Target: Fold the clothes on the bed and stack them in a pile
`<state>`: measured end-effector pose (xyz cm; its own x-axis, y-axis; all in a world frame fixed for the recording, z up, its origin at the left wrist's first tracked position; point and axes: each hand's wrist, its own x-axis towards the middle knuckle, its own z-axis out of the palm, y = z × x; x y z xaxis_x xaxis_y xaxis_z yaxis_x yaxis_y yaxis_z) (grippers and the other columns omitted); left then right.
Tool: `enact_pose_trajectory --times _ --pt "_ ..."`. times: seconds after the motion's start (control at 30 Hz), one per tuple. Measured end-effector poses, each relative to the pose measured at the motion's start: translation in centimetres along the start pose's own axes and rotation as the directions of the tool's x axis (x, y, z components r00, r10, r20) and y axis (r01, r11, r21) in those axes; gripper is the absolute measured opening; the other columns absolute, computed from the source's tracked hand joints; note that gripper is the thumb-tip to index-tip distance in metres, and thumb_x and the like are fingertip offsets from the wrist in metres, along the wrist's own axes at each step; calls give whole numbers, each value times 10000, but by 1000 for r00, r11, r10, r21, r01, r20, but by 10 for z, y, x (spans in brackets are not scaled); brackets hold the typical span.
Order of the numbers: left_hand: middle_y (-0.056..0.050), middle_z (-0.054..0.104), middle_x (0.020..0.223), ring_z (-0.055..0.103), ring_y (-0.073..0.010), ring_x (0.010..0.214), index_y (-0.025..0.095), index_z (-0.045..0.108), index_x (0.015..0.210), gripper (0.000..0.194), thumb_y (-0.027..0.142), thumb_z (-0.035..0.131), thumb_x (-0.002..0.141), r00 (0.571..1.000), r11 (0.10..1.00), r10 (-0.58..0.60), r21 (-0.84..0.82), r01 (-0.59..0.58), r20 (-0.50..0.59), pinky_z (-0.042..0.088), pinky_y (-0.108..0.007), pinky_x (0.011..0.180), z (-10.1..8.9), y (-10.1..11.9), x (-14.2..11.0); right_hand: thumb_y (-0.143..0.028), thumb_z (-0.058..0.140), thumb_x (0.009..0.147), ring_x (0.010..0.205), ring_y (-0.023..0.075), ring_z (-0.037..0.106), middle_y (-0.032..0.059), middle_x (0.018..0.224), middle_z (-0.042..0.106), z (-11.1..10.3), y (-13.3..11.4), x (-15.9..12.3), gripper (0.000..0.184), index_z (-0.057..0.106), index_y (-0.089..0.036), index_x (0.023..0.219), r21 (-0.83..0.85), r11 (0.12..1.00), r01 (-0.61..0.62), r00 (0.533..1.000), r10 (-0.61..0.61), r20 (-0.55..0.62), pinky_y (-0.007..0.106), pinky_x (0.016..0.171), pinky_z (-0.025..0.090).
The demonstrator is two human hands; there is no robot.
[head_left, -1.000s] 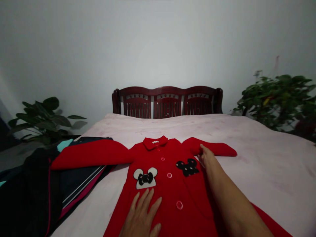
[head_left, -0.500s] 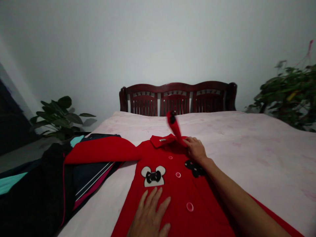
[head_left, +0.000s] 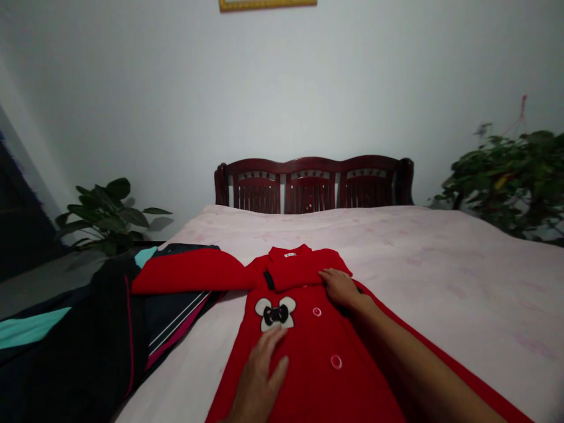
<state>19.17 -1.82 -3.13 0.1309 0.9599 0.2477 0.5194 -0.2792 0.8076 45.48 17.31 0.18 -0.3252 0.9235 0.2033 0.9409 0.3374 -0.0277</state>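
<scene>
A small red coat with white buttons and a white mouse-head patch lies face up on the pink bed. Its right sleeve is folded across the chest, cuff pointing left. My right hand lies flat on that folded sleeve near the shoulder, fingers stretched out. Just below the patch, my left hand presses flat on the coat's lower front, fingers together and extended. The coat's left sleeve stretches out to the left over dark clothing.
A pile of dark garments with pink, white and teal stripes covers the bed's left side. A dark red wooden headboard stands at the far end. Potted plants sit at left and right.
My right hand swung the coat's right sleeve up and over, then laid it flat across the chest. The black patch is now covered. My left hand stayed on the coat.
</scene>
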Motion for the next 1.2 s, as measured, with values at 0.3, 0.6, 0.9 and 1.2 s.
enact_pose_trajectory --times 0.3,0.6,0.9,1.2 --pt "12 631 906 664 -87 817 219 486 1236 430 180 621 829 359 644 -664 -746 -171 -655 560 -276 870 -113 -38 58 -373 383 954 1388 270 431 143 1507 458 6 -19 -89 569 464 -141 1468 168 984 52 998 -46 -40 441 1155 330" --pt "65 503 745 510 -84 546 224 478 1053 326 171 577 747 261 798 -554 -594 -104 -790 444 -200 483 -159 -32 127 -280 451 928 1328 277 490 130 1460 516 19 -26 -108 506 527 -183 1419 131 991 16 976 13 -218 461 1113 385" --pt "-97 637 1170 625 -202 1058 180 491 1389 621 203 597 778 898 993 121 38 -116 -423 463 -371 1011 -93 39 195 -296 431 942 1348 268 463 123 1472 503 12 -28 -112 509 512 -178 1430 158 987 -4 982 33 -184 438 1122 359" --pt "-138 557 1437 462 -311 1372 233 704 1154 438 410 701 753 982 965 83 232 -121 167 333 -500 1134 -15 2 123 -309 415 944 1384 258 422 131 1513 453 10 -27 -117 523 491 -173 1444 187 982 -30 990 54 -127 444 1154 311"
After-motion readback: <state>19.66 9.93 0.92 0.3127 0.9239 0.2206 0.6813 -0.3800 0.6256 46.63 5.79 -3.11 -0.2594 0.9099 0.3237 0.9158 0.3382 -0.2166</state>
